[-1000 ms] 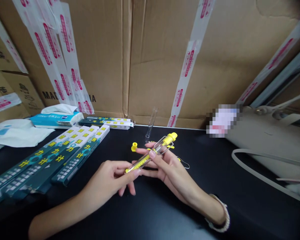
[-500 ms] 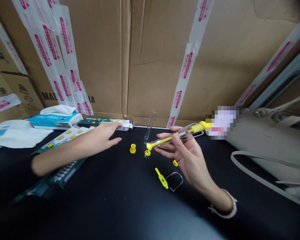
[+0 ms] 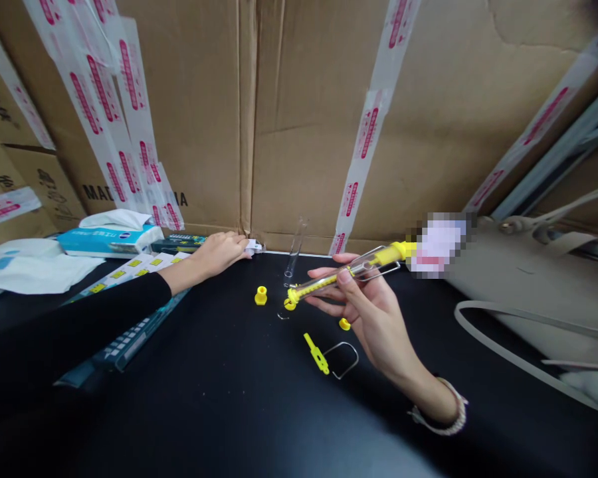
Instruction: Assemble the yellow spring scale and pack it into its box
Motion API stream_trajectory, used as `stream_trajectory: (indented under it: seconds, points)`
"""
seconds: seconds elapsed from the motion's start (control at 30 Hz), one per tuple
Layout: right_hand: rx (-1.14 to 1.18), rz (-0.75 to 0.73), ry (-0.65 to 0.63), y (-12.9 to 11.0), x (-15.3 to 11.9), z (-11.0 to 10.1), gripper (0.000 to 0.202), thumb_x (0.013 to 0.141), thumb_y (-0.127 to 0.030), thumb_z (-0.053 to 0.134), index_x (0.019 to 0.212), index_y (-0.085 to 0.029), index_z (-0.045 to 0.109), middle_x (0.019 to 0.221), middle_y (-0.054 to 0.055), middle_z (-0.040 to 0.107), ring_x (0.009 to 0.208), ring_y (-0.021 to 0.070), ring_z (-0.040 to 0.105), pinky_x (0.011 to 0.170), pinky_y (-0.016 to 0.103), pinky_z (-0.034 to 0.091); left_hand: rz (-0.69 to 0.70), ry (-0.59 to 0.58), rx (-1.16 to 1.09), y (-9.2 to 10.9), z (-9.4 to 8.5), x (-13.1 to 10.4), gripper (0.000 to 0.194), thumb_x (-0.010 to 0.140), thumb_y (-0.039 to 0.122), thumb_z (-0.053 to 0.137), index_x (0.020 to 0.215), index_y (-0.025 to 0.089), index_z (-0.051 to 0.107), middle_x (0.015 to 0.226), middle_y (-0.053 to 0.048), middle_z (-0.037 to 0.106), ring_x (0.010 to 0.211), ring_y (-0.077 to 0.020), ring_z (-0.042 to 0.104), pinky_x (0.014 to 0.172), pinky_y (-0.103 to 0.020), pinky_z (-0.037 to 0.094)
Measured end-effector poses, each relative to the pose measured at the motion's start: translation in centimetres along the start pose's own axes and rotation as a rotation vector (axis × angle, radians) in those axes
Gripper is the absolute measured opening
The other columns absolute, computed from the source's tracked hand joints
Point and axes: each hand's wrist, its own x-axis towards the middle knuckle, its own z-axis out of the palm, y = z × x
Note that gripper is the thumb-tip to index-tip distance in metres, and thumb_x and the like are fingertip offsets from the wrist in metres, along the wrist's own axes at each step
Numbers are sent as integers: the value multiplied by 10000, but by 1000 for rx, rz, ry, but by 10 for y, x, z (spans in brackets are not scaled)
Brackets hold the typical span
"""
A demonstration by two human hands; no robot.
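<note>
My right hand (image 3: 373,299) grips a clear tube (image 3: 323,282) with thumb and fingers. A yellow ridged rod runs inside the tube, a thicker yellow end (image 3: 391,252) points to the upper right, and a bent wire lies along it. At the back, my left hand (image 3: 219,253) is closed over a narrow printed carton (image 3: 179,243); the undersides of the fingers are hidden. On the black table between the hands are a yellow cap (image 3: 261,296), a small yellow ring-like piece (image 3: 290,305) under the tube's tip, and an empty clear tube (image 3: 296,249).
A yellow flat piece (image 3: 317,354) with a wire loop (image 3: 346,362) lies nearer me. Another yellow bit (image 3: 345,324) sits by my right hand. Printed cartons (image 3: 129,342) and a blue tissue pack (image 3: 110,239) are left, a beige bag (image 3: 523,285) right, cardboard (image 3: 204,119) behind.
My left hand has reached forward and its fingers have come down over the carton at the back. My right hand keeps the tube in nearly the same place.
</note>
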Motion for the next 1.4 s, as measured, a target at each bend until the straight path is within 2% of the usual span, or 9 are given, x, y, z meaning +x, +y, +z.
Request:
stream_trajectory:
  seconds: [0.27, 0.5, 0.57, 0.67, 0.8, 0.87, 0.97, 1.1, 1.4]
  points:
    - [-13, -49, 35, -6, 5, -5, 218, 969, -347, 669, 1125, -256, 548, 1067, 26, 776, 909, 213, 790, 860, 396, 660, 28, 194, 82, -2, -25, 0, 321, 1062, 269, 420, 1134, 68, 660, 994, -161, 718, 974, -285, 683, 915, -484, 541]
    - [-53, -131, 101, -16, 10, -10, 286, 949, -377, 683, 1179, -271, 551, 1060, 29, 788, 896, 226, 796, 812, 390, 671, -120, 504, 94, 9, -100, -11, 422, 1077, 246, 261, 1341, 33, 511, 1215, -226, 641, 1107, -293, 622, 959, -443, 517]
    - [-70, -163, 141, -19, 12, -12, 321, 954, -402, 671, 1224, -281, 544, 1062, 32, 797, 874, 216, 799, 789, 370, 674, -189, 604, 92, 24, -123, -17, 439, 1078, 255, 268, 1408, 22, 438, 1281, -241, 604, 1126, -287, 611, 965, -440, 518]
    - [-81, -191, 199, -22, 14, -14, 349, 953, -437, 662, 1246, -288, 543, 1056, 34, 808, 832, 210, 801, 765, 368, 678, -202, 707, -40, 57, -153, -26, 403, 1074, 259, 365, 1449, 123, 418, 1412, -119, 587, 1199, -218, 616, 1041, -348, 487]
    - [-87, -166, 234, -24, 15, -17, 368, 947, -455, 665, 1244, -266, 559, 1054, 54, 814, 808, 213, 805, 739, 350, 679, -111, 535, -381, 100, -169, -43, 439, 1073, 213, 380, 1506, 272, 337, 1490, -20, 523, 1170, -128, 645, 1005, -258, 503]
    - [-95, -160, 239, -25, 15, -17, 378, 948, -456, 665, 1252, -258, 562, 1059, 63, 815, 807, 212, 807, 733, 338, 678, -20, 356, -453, 115, -166, -54, 321, 1065, 366, 421, 1376, 319, 482, 1306, 2, 663, 1083, -164, 691, 951, -299, 549]
    - [-107, -167, 238, -26, 14, -15, 378, 947, -451, 669, 1253, -256, 565, 1054, 65, 817, 796, 209, 807, 730, 332, 679, -60, 181, -503, 127, -153, -70, 383, 990, 458, 558, 1323, 285, 480, 1220, -41, 713, 991, -237, 738, 818, -332, 590]
    - [-93, -153, 206, -27, 11, -11, 346, 954, -432, 662, 1239, -261, 567, 1038, 64, 821, 766, 201, 804, 715, 330, 682, -148, -34, -540, 134, -137, -81, 460, 957, 352, 609, 1380, 269, 450, 1036, -32, 773, 767, -247, 760, 630, -306, 553]
    - [74, 49, -31, -27, -2, 2, 259, 1001, -399, 592, 1223, -267, 578, 1002, 49, 822, 795, 179, 801, 702, 293, 683, -130, -154, -794, 123, -109, -81, 375, 981, 468, 580, 1339, 356, 563, 1215, 2, 728, 1017, -223, 715, 863, -286, 510]
